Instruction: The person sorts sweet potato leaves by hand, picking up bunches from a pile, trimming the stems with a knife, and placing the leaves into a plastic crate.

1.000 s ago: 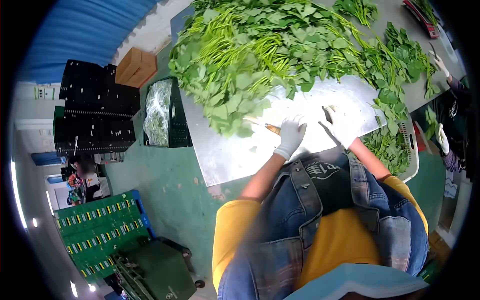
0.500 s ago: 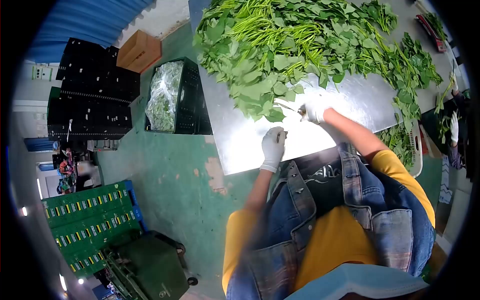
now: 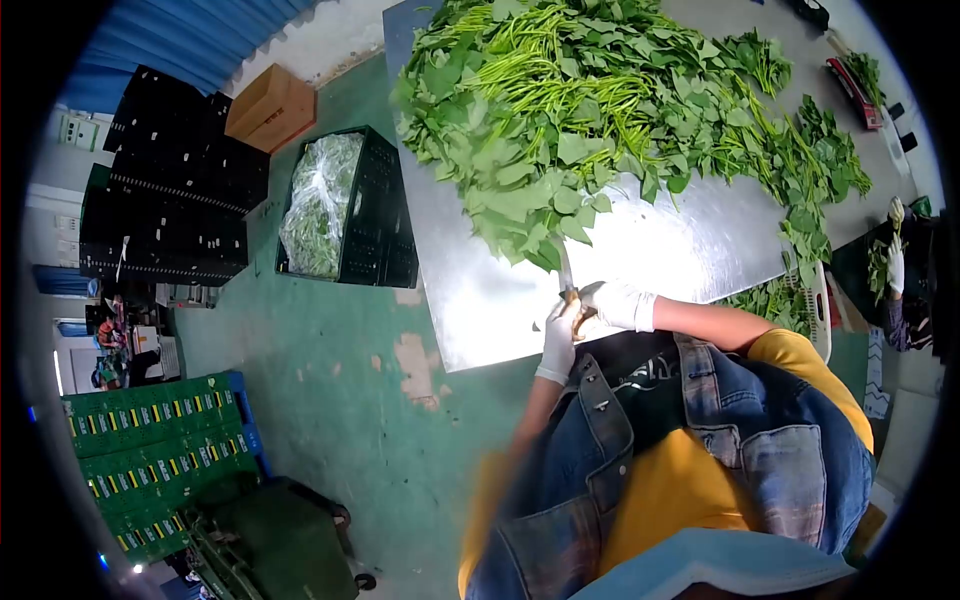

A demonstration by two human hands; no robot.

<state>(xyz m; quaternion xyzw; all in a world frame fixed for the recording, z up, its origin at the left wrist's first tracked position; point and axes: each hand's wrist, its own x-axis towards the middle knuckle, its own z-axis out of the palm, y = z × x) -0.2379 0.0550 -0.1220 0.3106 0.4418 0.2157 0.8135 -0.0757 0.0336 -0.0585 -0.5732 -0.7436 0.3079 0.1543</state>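
Note:
My left hand (image 3: 558,340), in a white glove, is closed at the front edge of the metal table (image 3: 690,235). My right hand (image 3: 620,305), also gloved, meets it from the right, its fingers closed on a knife (image 3: 567,275) with a narrow blade and brownish handle. The blade points away from me, its tip near the leaves. What my left fingers hold beside the handle is hidden. A big heap of leafy green stems (image 3: 560,110) covers the far part of the table, leaves hanging toward my hands.
Left of the table stand a dark crate (image 3: 375,215) with a plastic-wrapped bag of greens (image 3: 322,205), black crates (image 3: 175,170) and a cardboard box (image 3: 272,108). A green wheeled bin (image 3: 275,540) is lower left. Another person's gloved hand (image 3: 896,265) shows at right, past a white basket (image 3: 822,310).
My right hand has come back toward me and left, joining my left hand, which has moved nearer my body. The blade has turned from pointing left to pointing away from me.

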